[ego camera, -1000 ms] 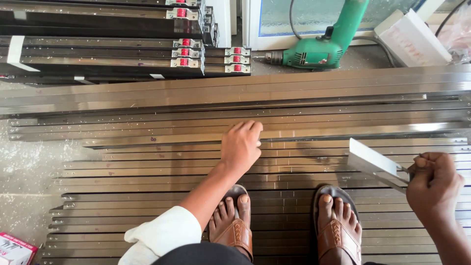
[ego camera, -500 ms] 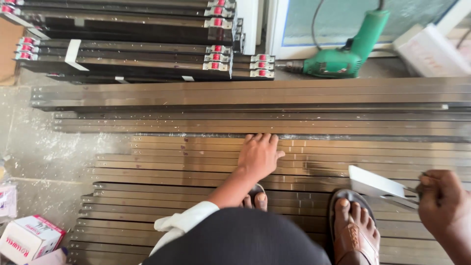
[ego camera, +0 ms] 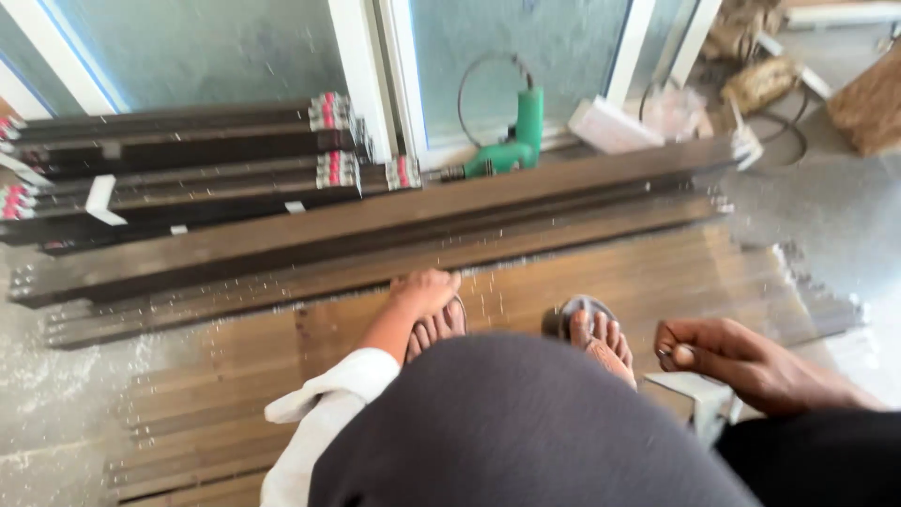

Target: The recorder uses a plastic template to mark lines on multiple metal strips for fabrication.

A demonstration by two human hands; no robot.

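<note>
The person crouches over a bed of long metal profiles (ego camera: 582, 272) laid side by side on the floor, feet in sandals planted on them. The left hand (ego camera: 424, 291) reaches down in front of the knee and rests on the profiles beside the left foot (ego camera: 434, 330), fingers curled downward; whether it grips an edge or only presses is not clear, since the view is blurred. The right hand (ego camera: 741, 361) is loosely closed, thumb and forefinger pinched on something small that cannot be made out, and it hovers just over a short pale metal piece (ego camera: 696, 399) by the right foot (ego camera: 596, 336). Whether it touches that piece cannot be told. Behind the profiles lie dark wrapped bundles of bars (ego camera: 188, 169) against a white door frame (ego camera: 361, 75), and a green power drill (ego camera: 511, 141) leans there with its cord looped. As a judgement, the work looks midway: the profiles are laid out and some carry a scatter of shavings, the drill is set aside, and the short piece is not fixed to anything that shows.
</note>
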